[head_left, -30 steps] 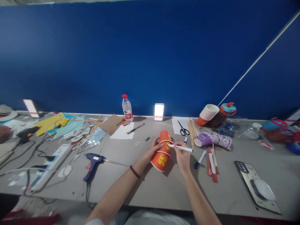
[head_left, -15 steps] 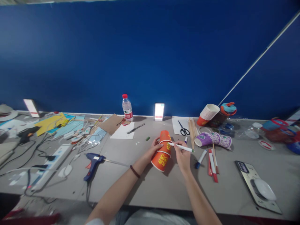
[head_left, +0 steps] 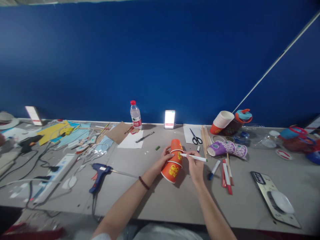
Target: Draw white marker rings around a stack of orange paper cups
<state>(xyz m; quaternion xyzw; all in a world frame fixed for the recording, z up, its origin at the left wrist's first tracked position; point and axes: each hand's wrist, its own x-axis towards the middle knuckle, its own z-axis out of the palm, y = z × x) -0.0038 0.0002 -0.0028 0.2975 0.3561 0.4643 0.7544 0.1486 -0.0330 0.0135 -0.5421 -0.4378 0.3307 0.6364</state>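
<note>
Stretching the full width of the room, a long grey worktable [head_left: 155,196] sits against a deep blue wall [head_left: 160,60], littered with craft supplies. Toward its left end lie a white power strip [head_left: 56,171] amid tangled cables, sheets of yellow and pale blue paper [head_left: 62,131], and a blue hot-glue gun [head_left: 100,172] lying on its side. At the back edge a clear plastic water bottle with a red cap [head_left: 135,115] stands upright.

Near the middle of the table, the person's left hand [head_left: 163,159] is wrapped around a tilted stack of orange paper cups with yellow print [head_left: 173,161], gripping it from the left side; the stack's wide mouth points toward the person and rests on the tabletop. The right hand [head_left: 195,166] is closed on a slim white marker pen [head_left: 194,157], its tip touching the stack's upper right side.

Just to the right lie a purple patterned paper cup on its side [head_left: 226,149], a bundle of thin wooden sticks [head_left: 205,138], black-handled scissors [head_left: 195,137] on white paper, and several loose red and blue pens [head_left: 223,170]. Farther right, a phone in a mirrored case [head_left: 273,198] lies flat.
</note>
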